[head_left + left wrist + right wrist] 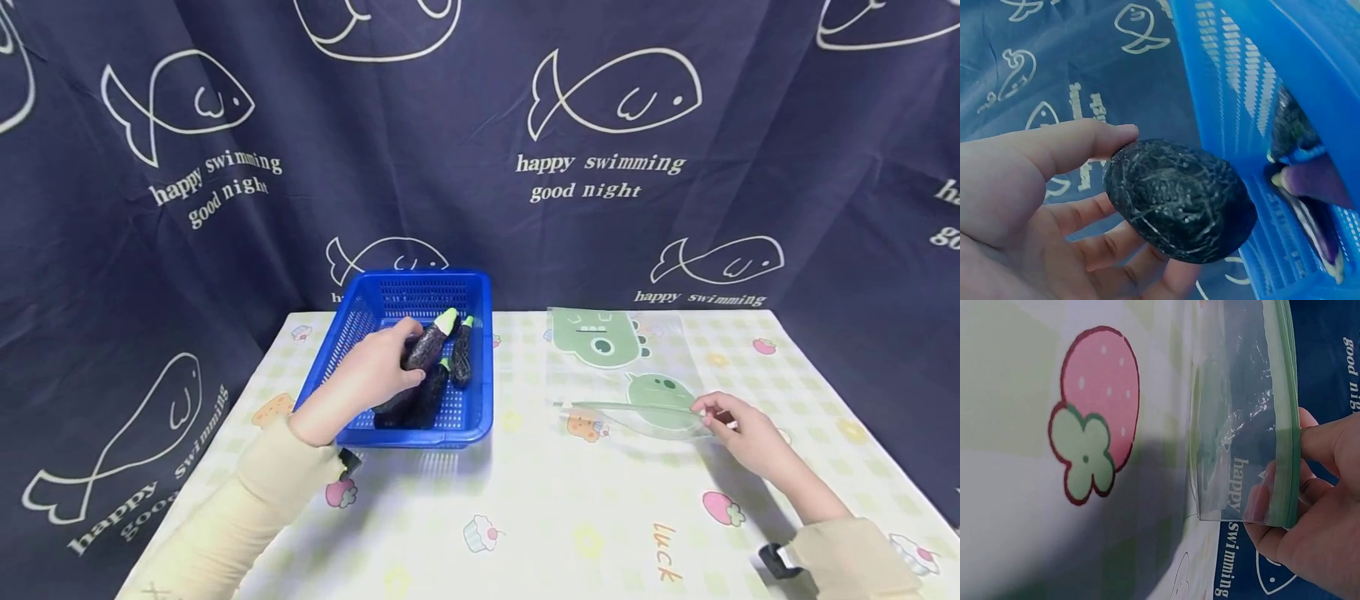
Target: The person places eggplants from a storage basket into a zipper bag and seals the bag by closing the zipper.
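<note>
My left hand point(378, 367) grips a dark purple eggplant point(429, 343) with a pale green stem end, held over the blue basket. In the left wrist view the rounded, wrinkled end of this eggplant point(1179, 203) faces the camera, thumb on one side and fingers beneath. Several more eggplants lie inside the basket, one of them a slim eggplant point(462, 354) along the right side. On the right, my right hand point(738, 429) pinches the corner of a clear zip bag point(660, 392) by its green zip strip point(1286, 425). Green cartoon figures are printed on the bag, which lies on the table.
The blue basket point(480, 434) stands at the back left of the table, its perforated walls rising around the eggplants. A patterned cloth point(555, 517) covers the table. Behind the table's back edge hangs a dark blue curtain point(480, 217) with fish drawings.
</note>
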The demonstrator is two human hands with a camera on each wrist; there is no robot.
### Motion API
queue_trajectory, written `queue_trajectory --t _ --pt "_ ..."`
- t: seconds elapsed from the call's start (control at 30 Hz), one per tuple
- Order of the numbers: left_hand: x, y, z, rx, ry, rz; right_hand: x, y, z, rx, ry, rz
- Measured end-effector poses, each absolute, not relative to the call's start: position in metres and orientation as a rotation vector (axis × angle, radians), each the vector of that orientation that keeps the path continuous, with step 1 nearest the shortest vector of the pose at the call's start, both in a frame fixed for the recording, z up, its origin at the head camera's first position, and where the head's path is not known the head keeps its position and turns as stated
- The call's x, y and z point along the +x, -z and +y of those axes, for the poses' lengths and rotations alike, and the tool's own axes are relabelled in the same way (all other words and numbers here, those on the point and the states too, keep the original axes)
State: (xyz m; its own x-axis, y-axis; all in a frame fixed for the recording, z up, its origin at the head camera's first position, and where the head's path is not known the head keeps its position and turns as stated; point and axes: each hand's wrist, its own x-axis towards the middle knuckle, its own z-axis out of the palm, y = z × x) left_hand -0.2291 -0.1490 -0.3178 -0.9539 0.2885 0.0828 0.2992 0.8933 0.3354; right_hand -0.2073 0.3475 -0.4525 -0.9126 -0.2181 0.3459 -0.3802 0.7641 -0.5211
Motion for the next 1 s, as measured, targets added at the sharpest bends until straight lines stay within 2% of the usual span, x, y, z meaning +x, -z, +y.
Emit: queue_trajectory --t 0.67,1.0 --pt "-0.218 0.293 -0.102 -0.632 0.535 -3.032 -0.208 0.451 0.345 0.435 -0.889 -2.723" --pt "-0.215 0.293 -0.080 -0.718 0.458 -2.998 -0.207 0.449 0.341 0.434 -0.883 -2.722"
